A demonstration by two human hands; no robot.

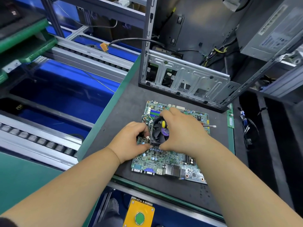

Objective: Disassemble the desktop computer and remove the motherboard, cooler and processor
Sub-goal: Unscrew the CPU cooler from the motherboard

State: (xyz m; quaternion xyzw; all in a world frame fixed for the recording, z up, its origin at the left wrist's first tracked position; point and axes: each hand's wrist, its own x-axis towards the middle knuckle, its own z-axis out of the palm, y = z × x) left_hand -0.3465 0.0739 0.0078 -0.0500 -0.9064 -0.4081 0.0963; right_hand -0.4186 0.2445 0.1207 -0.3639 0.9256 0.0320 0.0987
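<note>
Both hands clamped on a cooler, motherboard flat on the desk.

Left hand (131,140) curled against the cooler's (158,133) nine o'clock side, fingertips beside a raised screw post (148,138); right hand (182,130) arched over its three o'clock side, fingers bent round the fan frame with a yellow-and-black screwdriver (164,124) tucked under the palm, metal tip poking out at three o'clock. Beneath, green motherboard (164,158) lying on the dark desk (118,112) mat, port row facing six o'clock. At twelve o'clock, gutted computer case (188,76) standing open. At three o'clock, loose memory stick (230,118) and cable bundle (248,131). At six o'clock, yellow box with green button (139,217).
</note>
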